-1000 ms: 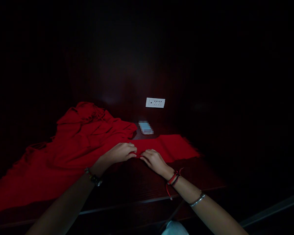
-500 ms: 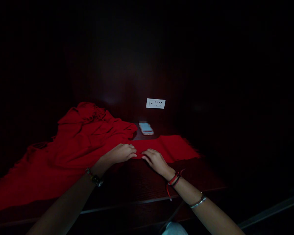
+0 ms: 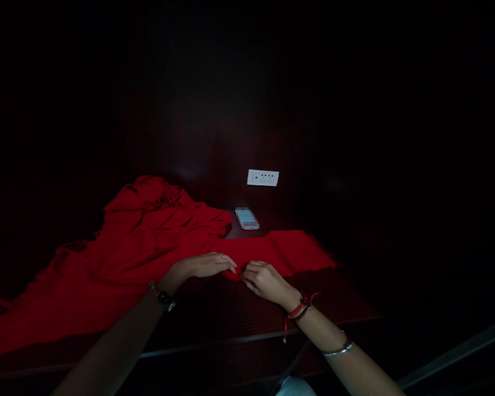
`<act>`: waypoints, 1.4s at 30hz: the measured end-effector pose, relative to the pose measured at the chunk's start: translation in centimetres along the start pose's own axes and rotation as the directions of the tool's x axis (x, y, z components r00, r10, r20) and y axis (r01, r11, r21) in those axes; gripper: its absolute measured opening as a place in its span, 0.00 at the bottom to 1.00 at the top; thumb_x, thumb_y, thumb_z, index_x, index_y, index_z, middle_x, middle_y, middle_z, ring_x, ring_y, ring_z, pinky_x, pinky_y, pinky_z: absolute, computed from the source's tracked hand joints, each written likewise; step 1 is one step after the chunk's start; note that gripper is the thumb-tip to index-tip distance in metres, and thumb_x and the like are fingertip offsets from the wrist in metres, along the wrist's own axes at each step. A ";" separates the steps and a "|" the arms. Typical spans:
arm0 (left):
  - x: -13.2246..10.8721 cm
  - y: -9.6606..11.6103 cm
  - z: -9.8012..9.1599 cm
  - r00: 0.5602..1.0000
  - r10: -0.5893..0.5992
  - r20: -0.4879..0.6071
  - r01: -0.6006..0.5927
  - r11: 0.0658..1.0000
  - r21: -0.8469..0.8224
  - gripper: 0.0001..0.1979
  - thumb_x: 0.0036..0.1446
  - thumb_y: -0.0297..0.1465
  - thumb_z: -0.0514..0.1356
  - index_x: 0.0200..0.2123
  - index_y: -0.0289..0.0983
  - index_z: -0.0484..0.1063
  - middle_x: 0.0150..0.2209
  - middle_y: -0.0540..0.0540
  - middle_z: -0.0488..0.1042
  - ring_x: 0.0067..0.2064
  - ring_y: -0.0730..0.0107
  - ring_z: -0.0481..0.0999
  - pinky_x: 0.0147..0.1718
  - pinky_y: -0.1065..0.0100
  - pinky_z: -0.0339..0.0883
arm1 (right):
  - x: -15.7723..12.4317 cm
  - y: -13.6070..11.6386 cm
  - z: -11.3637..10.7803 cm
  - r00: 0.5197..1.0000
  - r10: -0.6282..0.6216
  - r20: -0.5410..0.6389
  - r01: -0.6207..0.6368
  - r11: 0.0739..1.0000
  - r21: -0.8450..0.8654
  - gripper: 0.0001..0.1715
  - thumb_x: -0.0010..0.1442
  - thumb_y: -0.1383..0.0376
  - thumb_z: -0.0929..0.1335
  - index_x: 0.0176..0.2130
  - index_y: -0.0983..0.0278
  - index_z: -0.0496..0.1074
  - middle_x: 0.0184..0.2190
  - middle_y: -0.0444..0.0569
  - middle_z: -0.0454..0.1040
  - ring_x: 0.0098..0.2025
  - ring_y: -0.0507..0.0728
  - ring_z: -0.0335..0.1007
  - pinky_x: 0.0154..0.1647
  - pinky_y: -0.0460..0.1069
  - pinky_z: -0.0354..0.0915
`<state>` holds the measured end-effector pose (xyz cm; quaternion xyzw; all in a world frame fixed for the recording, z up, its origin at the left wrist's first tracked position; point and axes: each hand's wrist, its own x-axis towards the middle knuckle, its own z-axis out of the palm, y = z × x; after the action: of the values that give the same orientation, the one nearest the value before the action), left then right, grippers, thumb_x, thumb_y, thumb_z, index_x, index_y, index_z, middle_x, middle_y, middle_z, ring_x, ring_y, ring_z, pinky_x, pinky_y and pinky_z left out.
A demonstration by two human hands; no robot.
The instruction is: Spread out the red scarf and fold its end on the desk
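A large red fringed scarf [image 3: 140, 242] lies bunched across a dark wooden table [image 3: 239, 313], with one end stretched out flat to the right. My left hand [image 3: 208, 265] rests on the scarf's near edge, fingers stretched out and pressed flat on the cloth. Right beside it, my right hand [image 3: 264, 279] has its fingers curled and pinching the same edge of the scarf. The two hands nearly touch at the middle of the edge. A watch sits on my left wrist, and red cords and a metal bangle on my right.
A small phone-like object [image 3: 247, 219] lies on the table behind the scarf. A white wall socket [image 3: 263, 177] is set in the dark panel at the back. The table's front edge runs just below my wrists. The room is very dark.
Both hands have slid a little toward me along with the scarf's near edge. My left fingers have flattened out, and my right fingers have curled tighter on the cloth.
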<state>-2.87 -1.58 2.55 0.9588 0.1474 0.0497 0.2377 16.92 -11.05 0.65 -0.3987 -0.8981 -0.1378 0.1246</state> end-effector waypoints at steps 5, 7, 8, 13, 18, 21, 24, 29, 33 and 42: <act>-0.1 0.1 0.1 1.000 -0.007 -0.011 0.008 0.998 0.057 0.15 0.59 0.27 0.46 0.42 0.38 0.70 0.51 0.47 0.66 0.52 0.71 0.63 0.53 0.69 0.51 | -0.2 0.0 -0.3 0.999 -0.015 0.043 0.016 0.999 -0.032 0.07 0.56 0.70 0.63 0.35 0.65 0.69 0.30 0.48 0.69 0.34 0.53 0.63 0.38 0.47 0.58; -0.1 0.6 -0.1 0.998 -0.013 -0.068 0.019 0.996 0.086 0.13 0.57 0.26 0.49 0.40 0.38 0.71 0.50 0.47 0.67 0.51 0.70 0.64 0.52 0.68 0.52 | -0.2 0.0 -0.4 0.999 -0.020 0.046 0.022 0.999 -0.039 0.07 0.56 0.70 0.62 0.35 0.65 0.69 0.30 0.48 0.69 0.34 0.53 0.63 0.38 0.47 0.58; -0.1 1.0 -0.2 0.996 0.004 -0.087 0.004 0.996 0.091 0.13 0.54 0.24 0.51 0.40 0.38 0.71 0.48 0.47 0.68 0.49 0.70 0.65 0.51 0.68 0.53 | -0.2 0.0 -0.4 0.999 -0.024 0.045 0.025 0.999 -0.042 0.07 0.56 0.70 0.62 0.36 0.65 0.69 0.31 0.48 0.69 0.34 0.53 0.63 0.37 0.46 0.58; 0.1 2.1 -0.1 0.996 0.078 -0.035 -0.074 0.993 0.088 0.16 0.46 0.17 0.52 0.35 0.37 0.73 0.37 0.49 0.73 0.40 0.74 0.70 0.43 0.75 0.60 | -0.3 0.1 -0.3 0.999 -0.029 0.042 0.032 0.997 -0.066 0.08 0.58 0.69 0.60 0.35 0.65 0.68 0.30 0.48 0.70 0.33 0.52 0.63 0.35 0.46 0.57; 0.1 1.3 0.2 0.997 0.058 -0.053 -0.048 0.983 0.177 0.12 0.50 0.22 0.52 0.34 0.37 0.73 0.36 0.49 0.73 0.38 0.74 0.70 0.41 0.76 0.60 | -0.3 0.1 -0.3 0.998 -0.049 0.034 0.051 0.997 -0.055 0.09 0.59 0.69 0.60 0.33 0.66 0.69 0.28 0.48 0.70 0.31 0.51 0.63 0.34 0.46 0.56; -0.1 1.2 0.0 0.993 -0.008 -0.118 0.042 0.956 0.289 0.12 0.53 0.25 0.50 0.33 0.37 0.73 0.35 0.48 0.73 0.39 0.72 0.70 0.43 0.73 0.59 | -0.3 0.1 -0.3 0.997 -0.070 0.032 0.072 0.996 -0.048 0.10 0.59 0.69 0.60 0.33 0.66 0.69 0.28 0.48 0.70 0.31 0.52 0.63 0.33 0.46 0.56; 0.0 2.0 -0.3 0.989 -0.048 -0.137 0.092 0.939 0.333 0.12 0.56 0.27 0.49 0.33 0.37 0.73 0.36 0.47 0.73 0.40 0.70 0.69 0.44 0.70 0.58 | -0.3 0.1 -0.3 0.996 -0.082 0.025 0.084 0.995 -0.057 0.11 0.60 0.69 0.59 0.33 0.66 0.69 0.27 0.48 0.70 0.31 0.52 0.63 0.33 0.46 0.56; 0.7 2.8 -0.1 1.000 -0.001 -0.017 0.004 0.980 0.199 0.15 0.58 0.26 0.46 0.42 0.38 0.70 0.46 0.47 0.70 0.48 0.73 0.66 0.50 0.72 0.53 | -0.2 0.1 -0.3 0.995 -0.094 0.016 0.095 0.992 -0.084 0.11 0.60 0.69 0.59 0.33 0.66 0.69 0.29 0.48 0.70 0.31 0.52 0.63 0.34 0.47 0.56; 0.3 0.7 -0.1 0.983 -0.186 0.002 0.180 0.955 0.234 0.17 0.60 0.29 0.44 0.48 0.42 0.66 0.53 0.48 0.64 0.54 0.68 0.60 0.53 0.64 0.49 | -0.2 0.0 -0.4 0.996 -0.081 0.031 0.083 0.993 -0.081 0.12 0.60 0.69 0.59 0.31 0.66 0.69 0.27 0.47 0.70 0.30 0.52 0.63 0.33 0.47 0.56; 0.2 1.3 -0.1 0.996 0.017 -0.085 0.007 0.963 0.268 0.14 0.57 0.27 0.46 0.40 0.38 0.69 0.42 0.48 0.71 0.44 0.74 0.68 0.46 0.75 0.56 | -0.3 0.1 -0.4 0.997 -0.076 0.035 0.078 0.994 -0.072 0.11 0.60 0.69 0.59 0.31 0.66 0.69 0.27 0.47 0.69 0.31 0.52 0.63 0.33 0.46 0.56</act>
<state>-2.33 -2.56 3.24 0.9795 0.1604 0.0712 0.0988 17.21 -11.31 0.98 -0.3703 -0.9090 -0.1691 0.0900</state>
